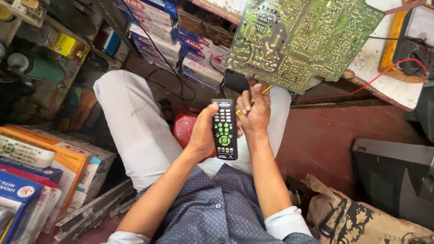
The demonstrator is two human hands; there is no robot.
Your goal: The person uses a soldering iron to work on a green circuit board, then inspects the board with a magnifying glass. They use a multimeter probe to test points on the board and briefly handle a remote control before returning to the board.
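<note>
Hands meet over the lap: left hand [203, 133] grips a slim black plastic remote control [224, 129] with green buttons; right hand [254, 110], at two o'clock, pinches a thin yellow-handled tool [266, 89]. Green printed circuit board [300, 38] overhangs at twelve; steadying its edge seems wise.

I see my own body from above: a dark blue shirt [221, 212] patterned with tiny pale dots, small white buttons down the front, sleeves rolled up showing a lighter lining at the cuffs [285, 222], and light grey trousers [135, 126].
</note>
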